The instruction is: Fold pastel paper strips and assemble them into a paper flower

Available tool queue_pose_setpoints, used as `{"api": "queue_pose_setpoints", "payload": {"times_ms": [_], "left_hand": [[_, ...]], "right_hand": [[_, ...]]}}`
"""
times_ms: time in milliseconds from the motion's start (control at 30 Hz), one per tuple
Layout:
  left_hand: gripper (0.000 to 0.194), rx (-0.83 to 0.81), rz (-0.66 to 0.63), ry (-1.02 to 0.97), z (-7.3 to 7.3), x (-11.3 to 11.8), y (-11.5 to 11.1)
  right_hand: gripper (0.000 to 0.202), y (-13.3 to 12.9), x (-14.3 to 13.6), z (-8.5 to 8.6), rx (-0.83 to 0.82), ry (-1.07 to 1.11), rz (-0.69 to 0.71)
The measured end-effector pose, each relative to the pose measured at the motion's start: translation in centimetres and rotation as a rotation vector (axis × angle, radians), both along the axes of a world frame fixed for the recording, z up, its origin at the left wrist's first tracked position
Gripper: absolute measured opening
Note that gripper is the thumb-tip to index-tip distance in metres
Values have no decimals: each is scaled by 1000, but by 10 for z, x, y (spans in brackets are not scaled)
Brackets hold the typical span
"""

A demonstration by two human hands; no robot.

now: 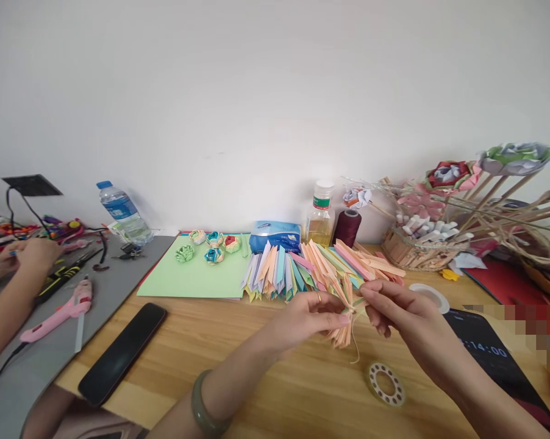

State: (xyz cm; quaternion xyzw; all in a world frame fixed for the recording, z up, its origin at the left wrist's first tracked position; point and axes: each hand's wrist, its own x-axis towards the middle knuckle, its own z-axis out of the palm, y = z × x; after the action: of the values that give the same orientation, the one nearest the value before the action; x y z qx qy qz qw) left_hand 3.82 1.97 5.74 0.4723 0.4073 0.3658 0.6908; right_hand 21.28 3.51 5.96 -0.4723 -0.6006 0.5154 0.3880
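A bundle of folded orange and green paper strips, tied round its middle with thin string, is held above the wooden table. My left hand is closed on its left side, thumb and fingers pinching near the tied middle. At its right, my right hand has thumb and forefinger pinched together by the tie, on a green strip or the string; which one is too small to tell. A loose string end hangs below. Behind the hands lie more folded paper strips in several colours.
A tape roll and a phone lie at the right, another phone at the left. Behind stand a bottle, thread spool and basket. Another person's hands work beyond a pink glue gun.
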Motion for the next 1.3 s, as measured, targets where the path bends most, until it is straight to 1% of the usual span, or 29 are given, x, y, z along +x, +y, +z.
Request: {"api": "queue_pose_setpoints", "payload": {"times_ms": [67, 133, 167, 200, 233, 267, 300, 367, 500, 600, 800, 933, 1000, 1100, 1233, 1300], "left_hand": [[27, -29, -11, -13, -2, 0, 1], [28, -57, 22, -45, -3, 0, 2], [29, -58, 49, -56, -4, 0, 2], [29, -50, 77, -62, -4, 0, 3], [29, -35, 100, -63, -4, 0, 3], [29, -18, 114, -59, -5, 0, 4], [29, 3, 123, -48, -5, 1, 4], [29, 51, 149, -10, -6, 1, 5], [25, 133, 173, 128, -8, 0, 6], [22, 175, 147, 180, -10, 0, 6], [23, 161, 69, 104, -11, -3, 8], [19, 198, 66, 176, -8, -4, 7], [19, 203, 70, 205, -8, -4, 6], [19, 218, 74, 229, -9, -4, 6], [19, 248, 51, 243, -11, -4, 6], [22, 239, 27, 253, -12, -5, 6]], "right_hand": [[27, -1, 0, -1, 265, -181, -31], [28, -3, 0, -1, 593, -397, -53], [34, -4, 0, -2, 740, -499, -40], [42, -6, 0, -2, 847, -589, -12], [49, -7, 0, -2, 908, -663, 20], [52, -9, -1, -3, 930, -716, 53], [52, -10, -1, -3, 928, -755, 73], [45, -10, -1, -4, 892, -799, 80], [35, -6, 2, -7, 803, -784, 138], [35, -3, 5, -8, 784, -773, 164], [37, 3, 10, -5, 816, -772, 234], [33, 0, 13, -6, 704, -803, 254], [38, -3, 12, -6, 668, -806, 248], [43, -5, 8, -4, 703, -789, 227], [37, -4, 3, -2, 795, -829, 196], [36, -3, 3, -3, 805, -881, 202]]}}
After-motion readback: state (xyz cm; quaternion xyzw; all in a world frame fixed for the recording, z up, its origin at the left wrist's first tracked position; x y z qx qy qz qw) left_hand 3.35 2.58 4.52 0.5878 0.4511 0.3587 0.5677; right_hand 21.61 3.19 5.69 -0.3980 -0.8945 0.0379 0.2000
